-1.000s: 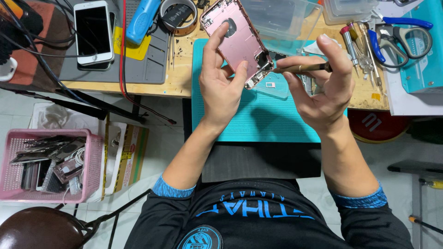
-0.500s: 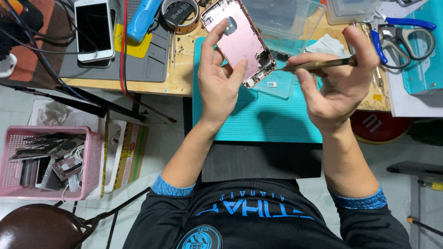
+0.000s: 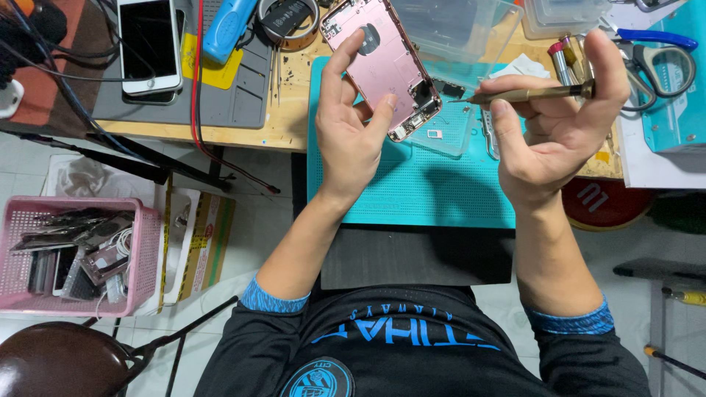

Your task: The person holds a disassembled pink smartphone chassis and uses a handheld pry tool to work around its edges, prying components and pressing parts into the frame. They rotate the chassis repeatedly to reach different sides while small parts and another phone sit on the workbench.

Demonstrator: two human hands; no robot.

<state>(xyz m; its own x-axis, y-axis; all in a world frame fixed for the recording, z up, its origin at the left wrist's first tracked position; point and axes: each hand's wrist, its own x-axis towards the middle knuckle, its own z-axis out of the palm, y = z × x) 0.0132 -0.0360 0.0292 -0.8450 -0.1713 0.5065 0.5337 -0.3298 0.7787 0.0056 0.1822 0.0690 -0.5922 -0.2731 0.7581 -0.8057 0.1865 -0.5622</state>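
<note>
A person seated at a workbench holds a pink phone housing (image 3: 384,68) above the near-left part of a teal work mat (image 3: 412,187). The left hand (image 3: 351,131) is half closed around the housing's lower end, the thumb lying along its left edge and a fingertip pressed against its inner face; the housing tilts with its upper end toward the mat's far-left corner. The right hand (image 3: 548,125), raised over the mat's right edge, is curled around a slim brass-coloured screwdriver (image 3: 526,94), pinched between thumb and fingers with the index finger arched over its rear end. The tool lies almost level, its tip pointing left toward the housing's lower right corner; whether the tip touches it cannot be told.

Beyond the mat's far edge stands a clear plastic box (image 3: 456,33). Just past the mat's right edge lie several upright screwdriver handles (image 3: 566,59) and a pair of blue-handled pliers (image 3: 658,40). To the left of the mat, on a grey mat (image 3: 235,103), rest a white smartphone (image 3: 149,45), a blue tool (image 3: 226,28) and a roll of tape (image 3: 288,20), with a red cable (image 3: 197,81) running across. Well to the left of the mat and below bench level, a pink basket (image 3: 143,254) holds phone parts. Blue cuffs show at both wrists.
</note>
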